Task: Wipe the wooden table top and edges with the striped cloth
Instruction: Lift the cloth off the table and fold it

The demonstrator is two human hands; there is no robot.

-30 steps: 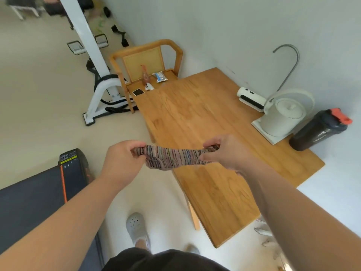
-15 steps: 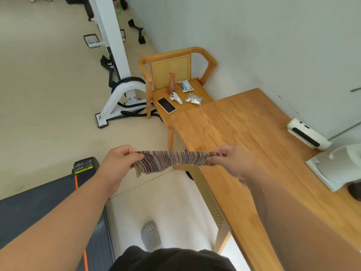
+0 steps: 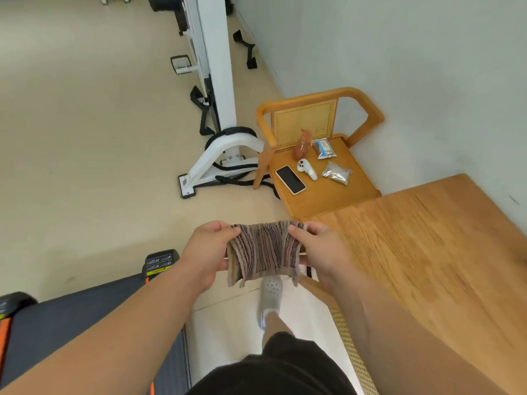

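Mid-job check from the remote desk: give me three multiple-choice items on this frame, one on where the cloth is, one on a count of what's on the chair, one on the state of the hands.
1. Where is the striped cloth?
A. Flat on the wooden table
B. Held in the air beside the table's near edge
C. On the chair seat

2. How many loose items lie on the chair seat?
A. Two
B. Five
C. Eight

3. What are the hands doing?
A. Left hand and right hand each grip a side of the cloth
B. Only the right hand holds it
C. Both rest open on the table

Answers:
1 B: the cloth hangs between the hands with floor and a shoe behind it.
2 B: phone, white controller, brown figurine, and two packets.
3 A: fingers of both hands pinch the cloth's top corners.
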